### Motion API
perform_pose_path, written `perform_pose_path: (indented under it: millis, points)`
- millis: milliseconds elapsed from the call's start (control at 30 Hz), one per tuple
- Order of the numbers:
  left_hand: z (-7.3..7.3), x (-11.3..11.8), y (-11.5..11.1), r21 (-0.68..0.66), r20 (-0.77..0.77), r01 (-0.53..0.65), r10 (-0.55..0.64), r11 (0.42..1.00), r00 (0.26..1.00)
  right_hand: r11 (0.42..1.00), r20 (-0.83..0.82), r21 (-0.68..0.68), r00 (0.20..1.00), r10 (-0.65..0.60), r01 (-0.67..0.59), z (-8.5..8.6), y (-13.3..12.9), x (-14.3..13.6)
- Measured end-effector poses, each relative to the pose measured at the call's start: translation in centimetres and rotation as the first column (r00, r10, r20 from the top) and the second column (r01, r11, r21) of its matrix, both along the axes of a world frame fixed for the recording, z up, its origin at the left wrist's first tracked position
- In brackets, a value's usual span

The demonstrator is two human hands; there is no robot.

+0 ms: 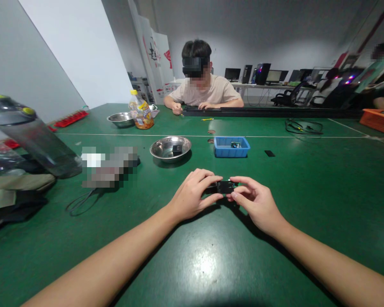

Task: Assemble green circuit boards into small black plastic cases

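Note:
A small black part (225, 187) is held between my two hands, just above the green table (192, 264). My left hand (195, 194) grips its left end between thumb and fingers. At its right end, my right hand (256, 202) pinches it with thumb and fingertips. Beyond my hands stand a metal bowl (160, 149) with a black block (177, 149) in it and a blue bin (232, 152) with a small electronic piece (235, 145) inside. To the right of the bin lies a flat black piece (269, 153).
A large bottle (38, 136) leans at the left, near a blurred object (112, 168) with a cable. Farther back are another bowl (121, 120), a drink bottle (142, 113), a long black rail (269, 112), a coiled cable (304, 127) and a seated person (205, 87).

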State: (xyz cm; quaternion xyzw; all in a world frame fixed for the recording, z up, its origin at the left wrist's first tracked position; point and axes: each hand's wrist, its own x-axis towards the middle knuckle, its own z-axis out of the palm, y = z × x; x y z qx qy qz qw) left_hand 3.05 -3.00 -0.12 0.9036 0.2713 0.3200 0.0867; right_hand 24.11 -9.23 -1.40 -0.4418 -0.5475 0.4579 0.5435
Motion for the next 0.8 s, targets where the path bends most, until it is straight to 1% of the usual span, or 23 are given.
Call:
perform_pose_path:
  millis: [167,367,633,800]
  points:
    - [0.05,0.08,-0.03,-0.015,0.033,-0.002,0.003,1.0,0.999,1.0,0.012,0.021,1.0,-0.018,0.018,0.05,-0.04,-0.01]
    - [-0.11,0.08,0.01,0.028,0.07,0.005,-0.007,1.0,0.998,1.0,0.017,0.017,1.0,-0.014,0.013,0.0,0.01,-0.02]
    - [0.05,0.11,-0.05,-0.001,0.057,0.003,-0.003,1.0,0.998,0.999,0.022,0.022,0.999,-0.039,0.039,0.04,-0.06,-0.03]
    - [0.07,0.05,-0.04,0.085,0.01,0.039,-0.04,0.996,0.999,0.995,0.015,0.031,0.995,-0.097,0.097,0.03,-0.02,0.12]
